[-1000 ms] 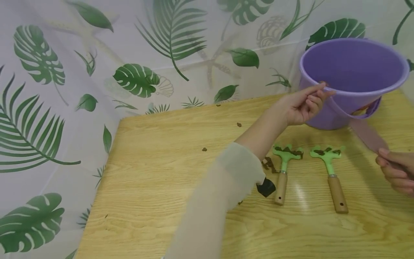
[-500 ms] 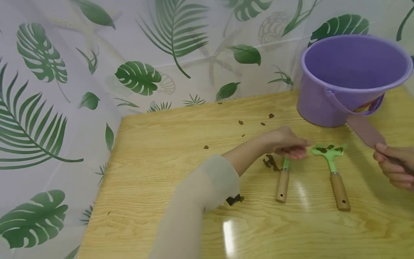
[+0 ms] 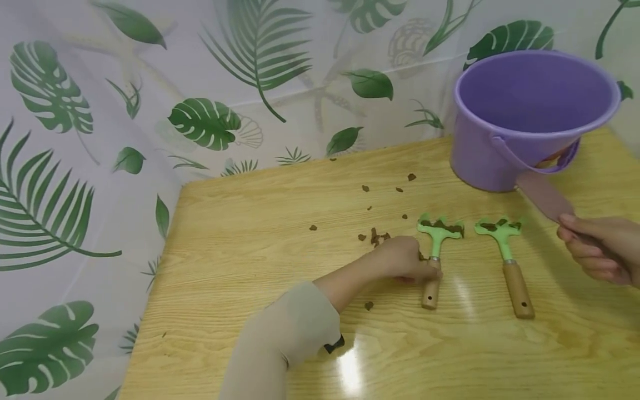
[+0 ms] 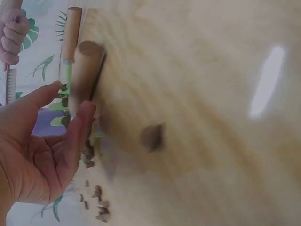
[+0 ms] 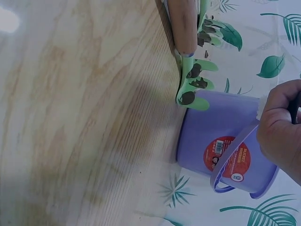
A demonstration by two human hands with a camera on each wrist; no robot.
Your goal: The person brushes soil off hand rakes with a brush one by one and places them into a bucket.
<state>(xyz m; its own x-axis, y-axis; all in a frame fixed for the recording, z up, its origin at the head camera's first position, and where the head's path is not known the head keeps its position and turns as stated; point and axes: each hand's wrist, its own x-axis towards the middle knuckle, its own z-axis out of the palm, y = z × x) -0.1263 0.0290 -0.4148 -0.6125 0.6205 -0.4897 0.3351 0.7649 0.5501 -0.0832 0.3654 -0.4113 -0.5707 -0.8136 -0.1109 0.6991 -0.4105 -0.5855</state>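
My left hand (image 3: 397, 258) is at the wooden handle of the left green hand rake (image 3: 431, 294), which lies on the table. In the left wrist view its thumb and fingers (image 4: 82, 127) stand apart beside that handle, without visibly closing round it. Brown crumbs cling to the rake's tines. A second green hand rake (image 3: 518, 289) lies to its right, also with crumbs on its tines. My right hand (image 3: 600, 247) grips a brush (image 3: 545, 195) with a flat pinkish-brown back, held above the table in front of the purple bucket (image 3: 480, 150). Pale bristles show along its edge.
The purple bucket stands at the back right, its handle hanging down in front. Brown crumbs (image 3: 375, 236) lie scattered on the wooden table (image 3: 240, 266) left of the rakes. A leaf-printed cloth (image 3: 200, 55) hangs behind the table.
My left hand has come away from the bucket's rim, down and to the left, past the left rake's tines to its handle. The right hand still holds the brush in about the same place.
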